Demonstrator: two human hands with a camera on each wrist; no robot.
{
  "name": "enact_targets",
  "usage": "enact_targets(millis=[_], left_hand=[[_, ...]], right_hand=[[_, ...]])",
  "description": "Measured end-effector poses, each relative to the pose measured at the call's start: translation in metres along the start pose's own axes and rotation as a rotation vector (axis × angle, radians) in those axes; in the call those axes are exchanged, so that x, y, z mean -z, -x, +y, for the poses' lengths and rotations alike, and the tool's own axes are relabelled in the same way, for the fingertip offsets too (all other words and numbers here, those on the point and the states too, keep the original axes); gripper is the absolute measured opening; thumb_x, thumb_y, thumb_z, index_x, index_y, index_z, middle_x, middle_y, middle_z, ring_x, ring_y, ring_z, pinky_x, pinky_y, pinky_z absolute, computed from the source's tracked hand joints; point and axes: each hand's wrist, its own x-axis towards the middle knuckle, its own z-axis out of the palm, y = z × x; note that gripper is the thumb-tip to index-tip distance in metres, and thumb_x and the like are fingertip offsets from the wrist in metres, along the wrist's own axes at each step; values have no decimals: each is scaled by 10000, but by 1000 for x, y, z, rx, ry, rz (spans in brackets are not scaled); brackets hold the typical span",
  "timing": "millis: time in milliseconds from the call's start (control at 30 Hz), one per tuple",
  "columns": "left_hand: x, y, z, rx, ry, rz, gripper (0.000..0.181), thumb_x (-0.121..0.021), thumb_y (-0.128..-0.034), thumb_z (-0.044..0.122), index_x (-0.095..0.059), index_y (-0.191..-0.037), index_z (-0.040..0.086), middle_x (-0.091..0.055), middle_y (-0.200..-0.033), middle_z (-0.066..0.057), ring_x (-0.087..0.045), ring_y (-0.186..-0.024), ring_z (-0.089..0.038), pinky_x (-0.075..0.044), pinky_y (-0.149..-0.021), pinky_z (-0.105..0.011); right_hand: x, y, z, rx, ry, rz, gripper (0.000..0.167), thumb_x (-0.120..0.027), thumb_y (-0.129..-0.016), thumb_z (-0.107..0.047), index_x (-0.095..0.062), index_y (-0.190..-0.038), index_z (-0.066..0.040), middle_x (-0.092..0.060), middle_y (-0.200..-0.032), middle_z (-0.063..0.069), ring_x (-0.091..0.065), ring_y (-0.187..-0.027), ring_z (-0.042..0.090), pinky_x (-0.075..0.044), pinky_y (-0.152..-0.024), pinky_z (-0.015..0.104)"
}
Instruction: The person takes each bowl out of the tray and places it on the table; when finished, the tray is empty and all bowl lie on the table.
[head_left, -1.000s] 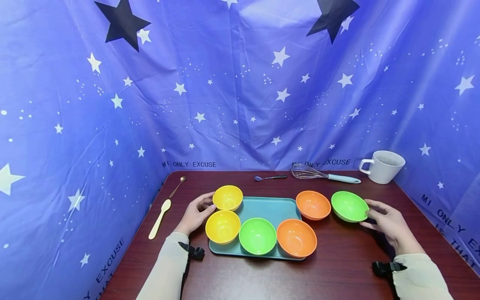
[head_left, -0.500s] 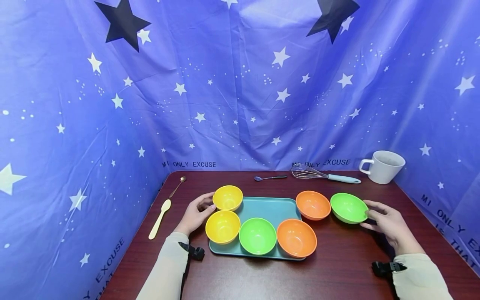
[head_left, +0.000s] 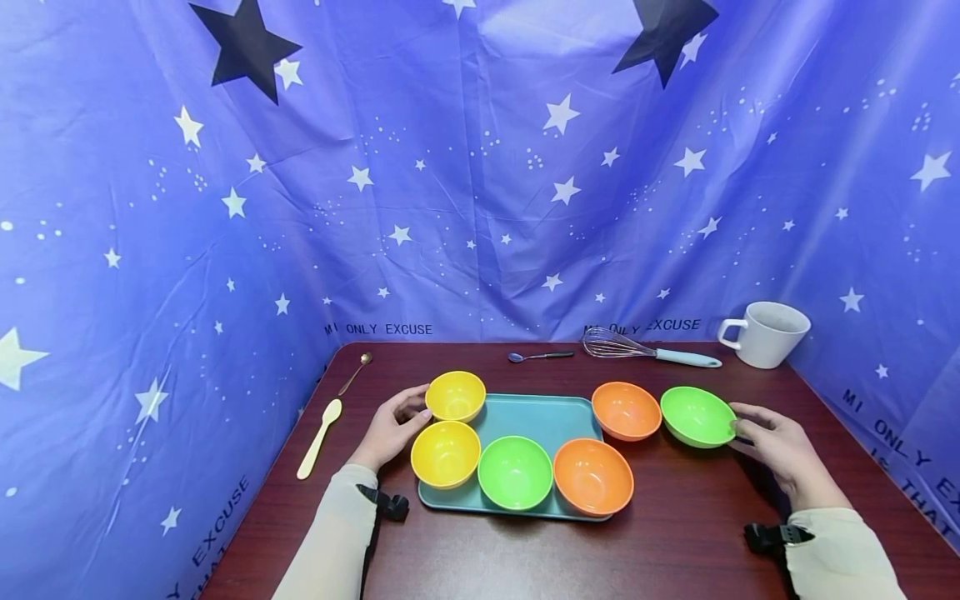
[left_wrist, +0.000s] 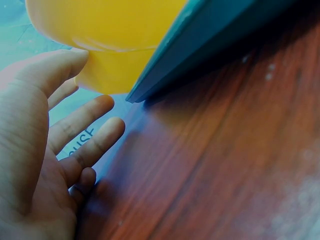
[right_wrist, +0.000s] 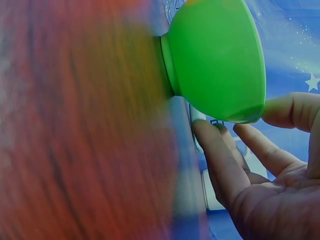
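Observation:
In the head view, my left hand (head_left: 393,427) is beside the back yellow bowl (head_left: 456,396). The left wrist view shows the thumb against that bowl's side (left_wrist: 120,65), the other fingers loosely extended. My right hand (head_left: 776,450) is at the right side of a light green bowl (head_left: 697,417), which stands on the table. In the right wrist view, the thumb and forefinger are spread at this bowl's rim, lightly touching or just off it. A second yellow bowl (head_left: 446,454), another green bowl (head_left: 515,472) and an orange bowl (head_left: 593,477) line the front of a teal tray (head_left: 540,417).
Another orange bowl (head_left: 627,411) is between the tray and the right green bowl. Behind lie a small dark-handled spoon (head_left: 540,356) and a whisk (head_left: 652,350), near a white mug (head_left: 768,333). A cream spoon (head_left: 320,437) and a thin gold spoon (head_left: 355,373) lie left.
The right green bowl has come slightly toward me and down, and is now still. My right fingers have shifted a little outward from it. My left hand has not moved.

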Motion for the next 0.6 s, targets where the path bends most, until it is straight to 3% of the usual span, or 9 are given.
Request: enact_targets(millis=[267, 433, 500, 600], left_hand=[[-2, 0, 0, 9, 3, 20, 492, -759, -984, 171, -618, -1455, 171, -736, -1212, -73, -676, -957, -282, -534, -838, -358], [-2, 0, 0, 15, 12, 30, 490, -768, -974, 157, -628, -1442, 198, -741, -1193, -51, -675, -948, -269, -533, -839, -355], [-1, 0, -1, 12, 10, 26, 485, -770, -975, 175, -631, -1438, 213, -743, -1189, -35, -676, -946, -255, -534, -840, -356], [0, -1, -2, -1, 10, 15, 481, -772, -977, 214, -632, -1437, 221, -744, -1193, -24, -678, -949, -255, -538, -846, -359]], right_hand=[[-2, 0, -11, 40, 36, 79, 244, -624, -1042, -73, -714, -1068, -298, -702, -969, -210, -678, -911, -77, -558, -764, 161], [-6, -2, -21, 82, 289, 187, 184, -623, -1045, -162, -696, -1214, -165, -663, -953, -273, -627, -881, -130, -523, -742, 120], [-8, -3, -26, 93, 393, 228, 270, -640, -1038, -220, -682, -1273, -93, -652, -968, -275, -596, -875, -141, -494, -728, 111], [-12, -5, -34, 111, 463, 250, 385, -661, -1028, -274, -658, -1326, -30, -649, -1003, -256, -568, -888, -136, -467, -718, 118]])
